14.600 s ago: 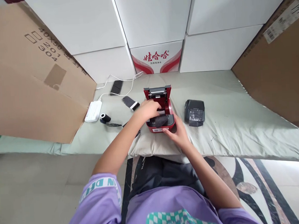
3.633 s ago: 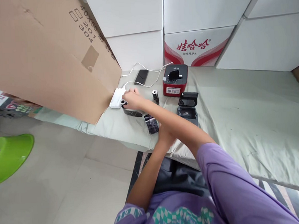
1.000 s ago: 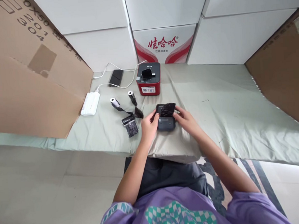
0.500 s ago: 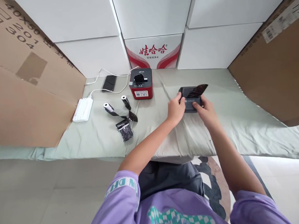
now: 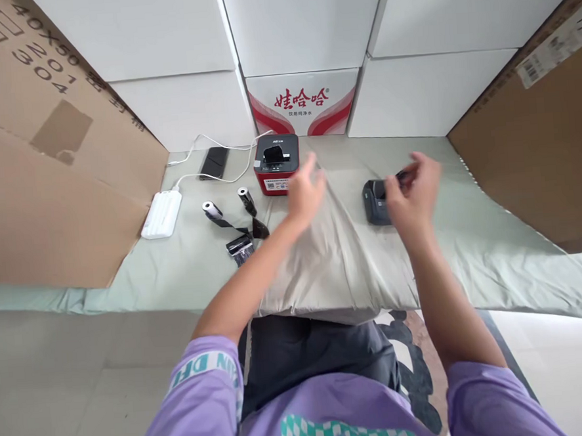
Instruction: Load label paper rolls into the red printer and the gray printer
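My left hand (image 5: 306, 192), blurred, hovers in front of the right side of a red and black box-shaped printer (image 5: 276, 165), fingers apart and nothing in them. From the printer's top slot a short black strip (image 5: 273, 154) sticks out. My right hand (image 5: 415, 194) pinches a black glossy strip (image 5: 403, 177) at the small dark-grey portable printer (image 5: 375, 203), which lies on the cloth and is partly hidden behind that hand. To the left lie two small rolls (image 5: 212, 209) with white ends and black strips, beside a black brush-like piece (image 5: 239, 249), partly covered by my left forearm.
A white power bank (image 5: 161, 214) with a white cable and a black phone (image 5: 214, 163) lie on the left of the cloth-covered surface (image 5: 343, 261). Cardboard boxes (image 5: 47, 193) stand at both sides, white boxes (image 5: 303, 102) along the back.
My left hand has let go of the portable printer and moved left to the red printer. My right hand has shifted from the portable printer's body up to the black strip.
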